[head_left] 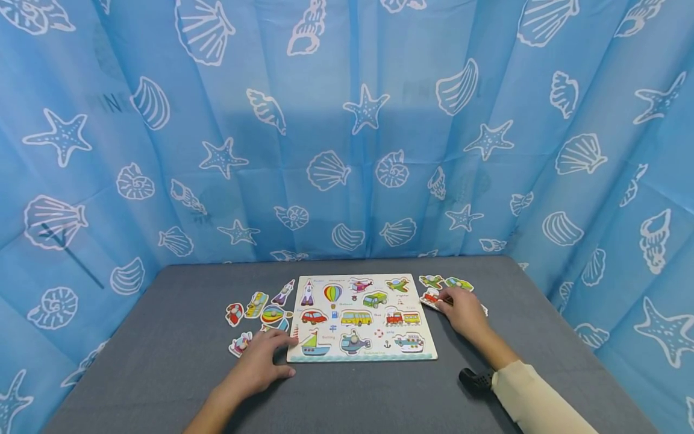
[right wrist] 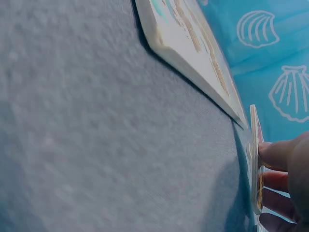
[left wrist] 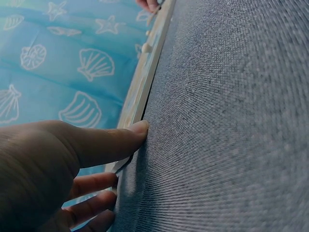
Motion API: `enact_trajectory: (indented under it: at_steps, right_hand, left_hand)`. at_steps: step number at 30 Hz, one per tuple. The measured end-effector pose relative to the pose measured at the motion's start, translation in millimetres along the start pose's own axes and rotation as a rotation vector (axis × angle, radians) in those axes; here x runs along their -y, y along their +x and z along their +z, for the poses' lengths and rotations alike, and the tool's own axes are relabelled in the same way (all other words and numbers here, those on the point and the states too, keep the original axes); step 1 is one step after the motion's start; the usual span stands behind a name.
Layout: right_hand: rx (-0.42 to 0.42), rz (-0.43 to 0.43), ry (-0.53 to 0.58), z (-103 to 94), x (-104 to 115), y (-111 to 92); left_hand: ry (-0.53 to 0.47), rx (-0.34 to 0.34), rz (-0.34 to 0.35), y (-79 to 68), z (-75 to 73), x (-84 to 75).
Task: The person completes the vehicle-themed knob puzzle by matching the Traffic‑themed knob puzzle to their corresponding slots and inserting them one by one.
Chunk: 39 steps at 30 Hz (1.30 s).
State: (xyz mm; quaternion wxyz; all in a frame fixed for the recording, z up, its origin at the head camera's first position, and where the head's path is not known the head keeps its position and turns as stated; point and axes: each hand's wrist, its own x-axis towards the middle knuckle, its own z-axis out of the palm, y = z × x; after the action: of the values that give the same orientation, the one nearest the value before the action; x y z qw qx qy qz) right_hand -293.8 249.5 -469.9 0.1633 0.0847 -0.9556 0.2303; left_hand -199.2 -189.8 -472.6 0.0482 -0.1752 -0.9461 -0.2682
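Note:
A wooden puzzle board [head_left: 382,301] with printed vehicles lies on the table. At its lower middle sits a submarine piece [head_left: 355,342] with a knob. Beyond the board's right edge, my right hand [head_left: 463,310] pinches a red train piece [head_left: 430,296]; the right wrist view shows this flat wooden piece [right wrist: 255,159] tilted up at the fingers. My left hand [head_left: 260,360] is at the board's lower left edge, its fingers spread and relaxed. In the left wrist view, the thumb [left wrist: 116,142] lies right beside the board's side [left wrist: 142,92].
Left of the board lie several loose pieces, among them a rocket [head_left: 284,293], a balloon [head_left: 275,314], a bus [head_left: 256,305] and a helicopter [head_left: 240,343]. A plane piece [head_left: 431,281] and a green truck piece [head_left: 458,283] lie behind my right hand. A blue curtain [head_left: 363,144] hangs behind the table.

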Motion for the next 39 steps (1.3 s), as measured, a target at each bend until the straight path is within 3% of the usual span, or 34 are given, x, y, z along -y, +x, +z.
enact_trajectory:
  at_steps: [11,18,29,39]
  right_hand:
    - [-0.055,-0.052,0.105,7.8,8.9,-9.6]
    - [-0.061,-0.101,0.107,13.3,17.6,-15.1]
    - [-0.004,-0.214,0.120,21.5,31.5,-18.8]
    - [0.049,-0.253,0.102,25.3,46.2,-14.5]
  left_hand:
    - [0.002,0.003,-0.004,-0.1,-1.5,-1.6]
    - [-0.001,0.001,0.000,-0.4,-1.9,-2.4]
    - [0.002,-0.004,-0.001,-0.9,-0.9,-1.7]
    - [-0.004,-0.013,0.007,-1.0,-0.7,-2.0]
